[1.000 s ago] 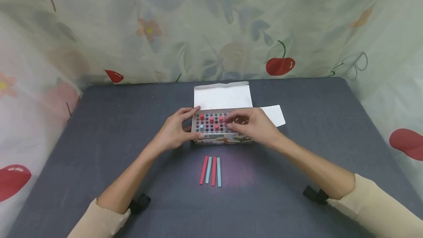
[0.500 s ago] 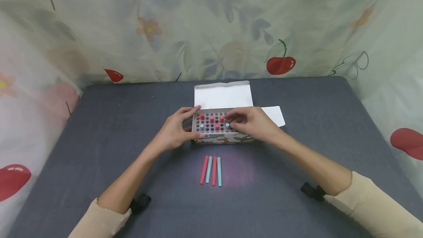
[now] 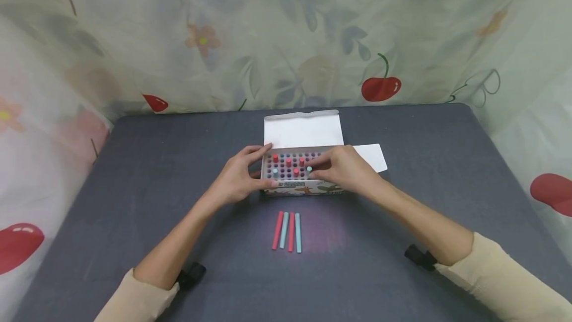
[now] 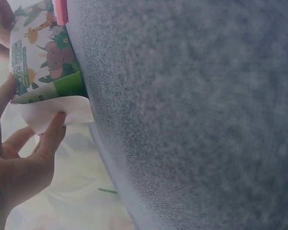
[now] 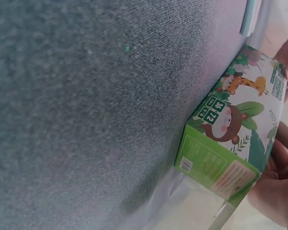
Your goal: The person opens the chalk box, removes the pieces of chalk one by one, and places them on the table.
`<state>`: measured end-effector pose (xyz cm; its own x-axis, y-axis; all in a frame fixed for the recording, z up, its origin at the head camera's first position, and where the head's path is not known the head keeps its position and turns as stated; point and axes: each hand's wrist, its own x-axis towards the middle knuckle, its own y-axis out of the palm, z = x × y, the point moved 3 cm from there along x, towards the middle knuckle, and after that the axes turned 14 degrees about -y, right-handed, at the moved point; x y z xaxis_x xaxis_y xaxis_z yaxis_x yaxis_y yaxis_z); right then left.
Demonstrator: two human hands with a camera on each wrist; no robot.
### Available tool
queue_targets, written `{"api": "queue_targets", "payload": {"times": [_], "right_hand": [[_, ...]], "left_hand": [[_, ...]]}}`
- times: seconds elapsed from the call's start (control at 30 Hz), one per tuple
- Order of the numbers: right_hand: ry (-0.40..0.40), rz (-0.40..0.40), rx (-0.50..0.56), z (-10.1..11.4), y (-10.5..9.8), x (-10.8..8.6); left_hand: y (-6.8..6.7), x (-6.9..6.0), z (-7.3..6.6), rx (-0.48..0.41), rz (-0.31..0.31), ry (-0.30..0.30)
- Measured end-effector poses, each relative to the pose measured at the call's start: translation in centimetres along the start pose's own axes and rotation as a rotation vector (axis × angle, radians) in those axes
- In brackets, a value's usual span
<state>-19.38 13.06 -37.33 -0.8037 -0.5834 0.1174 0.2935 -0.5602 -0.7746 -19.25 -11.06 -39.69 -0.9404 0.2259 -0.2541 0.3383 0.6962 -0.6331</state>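
Below, grey tabletop [image 3: 357, 272]; behind, patterned curtain [image 3: 277, 39].

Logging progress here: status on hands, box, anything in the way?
Left hand gripping box. Right hand at blue stick in it. Lid open, nothing visibly in the way.

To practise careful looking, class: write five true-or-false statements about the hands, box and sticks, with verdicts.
1. The left hand grips the box. True.
2. The box's lid is shut. False: the lid is open.
3. A giraffe is printed on the box. True.
4. Three sticks lie on the table. False: the table bears two red sticks and two blue sticks.
5. The right hand lies on the table. False: the right hand is at a blue stick in the box.
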Motion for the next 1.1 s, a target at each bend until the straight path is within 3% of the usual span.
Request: {"api": "queue_targets", "payload": {"times": [0.27, 0.67, 1.1], "right_hand": [[-0.031, -0.007, -0.029, 0.06, 0.6, 0.22], [-0.086, -0.096, -0.066, -0.02, 0.79, -0.26], [-0.084, -0.134, -0.049, -0.02, 0.87, -0.61]], "left_hand": [[-0.01, -0.02, 0.09, 0.003, 0.0, -0.021], [-0.05, -0.07, -0.02, -0.01, 0.004, -0.025], [0.05, -0.11, -0.04, -0.006, 0.001, -0.029]]}}
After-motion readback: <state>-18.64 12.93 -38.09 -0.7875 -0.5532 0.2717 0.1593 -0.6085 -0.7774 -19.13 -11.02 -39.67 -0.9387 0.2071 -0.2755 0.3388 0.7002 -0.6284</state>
